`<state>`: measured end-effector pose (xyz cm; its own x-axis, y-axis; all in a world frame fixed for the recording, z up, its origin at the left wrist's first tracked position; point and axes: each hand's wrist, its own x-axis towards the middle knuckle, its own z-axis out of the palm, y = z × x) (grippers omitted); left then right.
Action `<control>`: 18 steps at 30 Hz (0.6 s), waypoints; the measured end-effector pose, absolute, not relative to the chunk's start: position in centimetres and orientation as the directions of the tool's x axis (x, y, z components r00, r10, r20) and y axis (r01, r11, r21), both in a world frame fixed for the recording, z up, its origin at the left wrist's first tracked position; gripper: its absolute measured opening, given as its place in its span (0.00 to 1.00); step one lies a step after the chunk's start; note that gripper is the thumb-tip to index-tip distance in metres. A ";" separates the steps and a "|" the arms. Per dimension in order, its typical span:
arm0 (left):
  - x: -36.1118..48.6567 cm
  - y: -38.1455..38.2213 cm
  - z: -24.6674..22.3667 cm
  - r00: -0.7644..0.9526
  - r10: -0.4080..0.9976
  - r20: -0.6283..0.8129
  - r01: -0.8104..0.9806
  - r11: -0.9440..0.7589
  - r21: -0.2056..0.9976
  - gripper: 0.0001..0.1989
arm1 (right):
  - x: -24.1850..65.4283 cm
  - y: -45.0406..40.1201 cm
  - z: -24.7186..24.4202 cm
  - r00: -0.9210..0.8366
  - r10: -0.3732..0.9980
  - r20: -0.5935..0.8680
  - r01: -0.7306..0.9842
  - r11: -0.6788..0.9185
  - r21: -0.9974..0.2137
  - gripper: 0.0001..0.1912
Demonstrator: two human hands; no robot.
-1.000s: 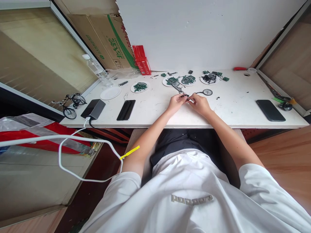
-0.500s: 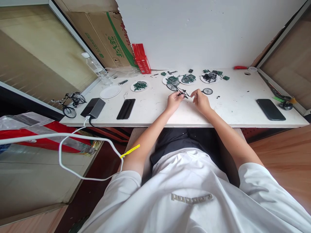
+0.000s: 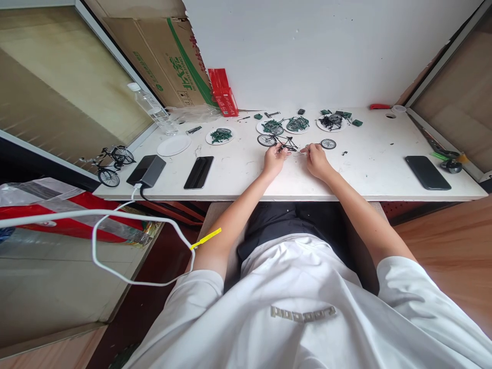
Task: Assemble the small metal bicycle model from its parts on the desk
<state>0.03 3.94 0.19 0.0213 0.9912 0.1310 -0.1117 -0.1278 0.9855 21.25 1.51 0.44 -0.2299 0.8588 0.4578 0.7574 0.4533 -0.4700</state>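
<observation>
My left hand grips a small black model bicycle frame, which has one wheel at its left end. Close to the frame's right end, my right hand has its thumb and forefinger pinched together; whatever lies between them is too small to name. A loose black wheel rests on the table just beyond my right hand. Behind the hands stand white plates of green parts and black parts.
On the left are a finished model bicycle, a grey power block, a phone, a white plate and a bottle. A red box stands behind. Another phone lies right. A white cable hangs left.
The bicycle frame has tilted to lie more level, and its wheel has moved slightly left. My right hand's fingers have lowered and drawn together near the frame's right end.
</observation>
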 end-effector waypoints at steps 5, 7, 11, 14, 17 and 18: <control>-0.1 4.0 0.0 0.015 0.992 0.126 -0.100 -0.124 0.987 0.22 | 21.2 1.5 0.0 -0.285 0.850 0.443 0.762 0.481 -0.433 0.07; -0.1 4.0 0.0 0.020 0.991 0.131 -0.098 -0.128 0.987 0.21 | 21.3 1.6 -0.1 -0.287 0.854 0.435 0.770 0.475 -0.425 0.06; -0.1 4.1 -0.1 0.027 0.990 0.142 -0.096 -0.139 0.986 0.22 | 21.5 1.7 -0.2 -0.300 0.862 0.409 0.768 0.473 -0.432 0.04; 0.0 4.1 -0.2 0.031 0.989 0.148 -0.098 -0.144 0.985 0.23 | 21.5 1.8 -0.3 -0.303 0.854 0.422 0.765 0.482 -0.427 0.04; 0.0 4.3 -0.3 0.031 0.988 0.150 -0.096 -0.146 0.985 0.22 | 21.4 1.8 -0.2 -0.278 0.851 0.446 0.770 0.475 -0.426 0.05; 0.0 4.3 -0.3 0.032 0.988 0.151 -0.096 -0.147 0.984 0.22 | 21.3 1.8 -0.1 -0.264 0.851 0.455 0.770 0.469 -0.431 0.05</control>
